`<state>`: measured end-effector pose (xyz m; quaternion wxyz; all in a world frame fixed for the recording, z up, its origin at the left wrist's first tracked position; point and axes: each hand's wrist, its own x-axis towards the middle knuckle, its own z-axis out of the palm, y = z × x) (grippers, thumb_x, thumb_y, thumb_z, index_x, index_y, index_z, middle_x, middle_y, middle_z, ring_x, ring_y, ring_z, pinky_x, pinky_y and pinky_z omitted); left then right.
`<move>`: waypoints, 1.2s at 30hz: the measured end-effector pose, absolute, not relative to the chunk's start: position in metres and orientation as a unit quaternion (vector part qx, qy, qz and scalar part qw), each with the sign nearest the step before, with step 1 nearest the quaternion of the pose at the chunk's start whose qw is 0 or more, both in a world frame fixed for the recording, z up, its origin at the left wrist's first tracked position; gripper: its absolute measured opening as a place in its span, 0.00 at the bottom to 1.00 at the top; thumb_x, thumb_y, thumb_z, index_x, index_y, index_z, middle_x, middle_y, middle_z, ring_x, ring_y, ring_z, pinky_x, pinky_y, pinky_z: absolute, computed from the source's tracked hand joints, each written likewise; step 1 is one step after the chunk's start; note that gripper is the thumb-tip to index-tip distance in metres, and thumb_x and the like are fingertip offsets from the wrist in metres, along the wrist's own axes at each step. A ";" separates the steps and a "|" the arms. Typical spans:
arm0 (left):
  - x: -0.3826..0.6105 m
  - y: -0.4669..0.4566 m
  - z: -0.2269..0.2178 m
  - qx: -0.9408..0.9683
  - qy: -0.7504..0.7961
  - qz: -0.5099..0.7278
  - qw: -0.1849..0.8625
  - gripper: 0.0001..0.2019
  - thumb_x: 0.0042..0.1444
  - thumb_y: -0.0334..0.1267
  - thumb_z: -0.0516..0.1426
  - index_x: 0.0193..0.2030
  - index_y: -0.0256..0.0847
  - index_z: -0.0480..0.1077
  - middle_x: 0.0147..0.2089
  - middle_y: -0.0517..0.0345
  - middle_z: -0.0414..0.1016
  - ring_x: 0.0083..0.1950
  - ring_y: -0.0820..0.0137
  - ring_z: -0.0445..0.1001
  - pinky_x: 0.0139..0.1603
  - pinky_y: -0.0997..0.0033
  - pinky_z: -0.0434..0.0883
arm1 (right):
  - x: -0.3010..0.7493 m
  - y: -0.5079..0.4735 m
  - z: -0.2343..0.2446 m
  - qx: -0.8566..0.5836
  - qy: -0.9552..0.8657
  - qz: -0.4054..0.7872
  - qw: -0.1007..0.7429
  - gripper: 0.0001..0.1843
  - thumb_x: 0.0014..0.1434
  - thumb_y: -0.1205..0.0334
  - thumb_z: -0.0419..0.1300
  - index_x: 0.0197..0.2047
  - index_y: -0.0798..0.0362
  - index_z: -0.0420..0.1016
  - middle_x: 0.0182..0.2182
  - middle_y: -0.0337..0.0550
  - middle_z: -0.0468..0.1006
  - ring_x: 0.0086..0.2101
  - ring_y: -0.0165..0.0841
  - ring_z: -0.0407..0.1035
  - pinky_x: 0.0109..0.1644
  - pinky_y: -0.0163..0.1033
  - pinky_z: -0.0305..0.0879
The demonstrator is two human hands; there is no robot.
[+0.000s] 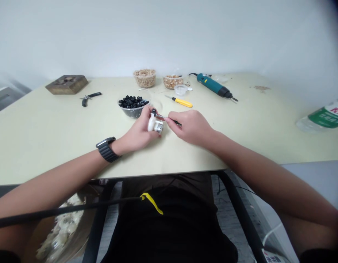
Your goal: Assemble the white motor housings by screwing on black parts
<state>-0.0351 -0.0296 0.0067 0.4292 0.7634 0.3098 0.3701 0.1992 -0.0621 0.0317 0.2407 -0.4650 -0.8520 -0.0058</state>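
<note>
The left hand [138, 132] is closed and grips a small white and silver part [154, 124] with a black bit on top. The part is held just above the pale green table [48, 124], right in front of the person. The right hand [190, 127] is closed too, and its fingers pinch a thin metal pick with a black handle [174, 121]. The tip of the pick is right by the top of the white part, but it is hard to tell if they touch. The two hands are close together. A black watch [107, 149] sits on the left wrist.

Just behind the left hand is a clear bowl of black beads [132, 107]. Farther back are two clear bowls of tan nuts [144, 78] and a small clear cup [181, 89]. A knife with a yellow handle [182, 102] lies near them. To the right is a teal electric screwdriver [214, 86]. To the left are black-handled pliers [89, 98] and a dark wood block [67, 84]. A plastic bottle with a green label [322, 117] lies at the right edge of the table
</note>
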 end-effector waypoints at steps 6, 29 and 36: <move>-0.034 -0.025 0.003 0.733 0.305 0.381 0.473 0.30 0.46 0.28 0.67 0.52 0.49 0.59 0.50 0.58 0.70 0.49 0.62 0.73 0.48 0.57 0.74 | 0.200 -0.061 0.032 -0.464 -0.857 -0.011 0.223 0.23 0.80 0.52 0.48 0.41 0.51 0.80 0.31 0.45 0.79 0.31 0.35 0.61 0.38 0.42 0.48; -0.036 -0.028 0.007 0.726 0.339 0.375 0.466 0.28 0.42 0.28 0.65 0.49 0.47 0.59 0.49 0.58 0.72 0.47 0.63 0.72 0.45 0.58 0.72 | 0.191 -0.062 0.024 -0.479 -0.849 0.020 0.222 0.21 0.80 0.53 0.49 0.41 0.52 0.79 0.29 0.44 0.76 0.29 0.34 0.59 0.37 0.43 0.46; -0.031 -0.030 0.009 0.635 0.300 0.387 0.597 0.30 0.38 0.26 0.61 0.49 0.48 0.59 0.50 0.57 0.77 0.46 0.64 0.76 0.43 0.60 0.77 | 0.195 -0.061 0.032 -0.474 -0.831 0.100 0.273 0.12 0.74 0.57 0.57 0.44 0.54 0.79 0.32 0.43 0.79 0.31 0.34 0.65 0.38 0.41 0.53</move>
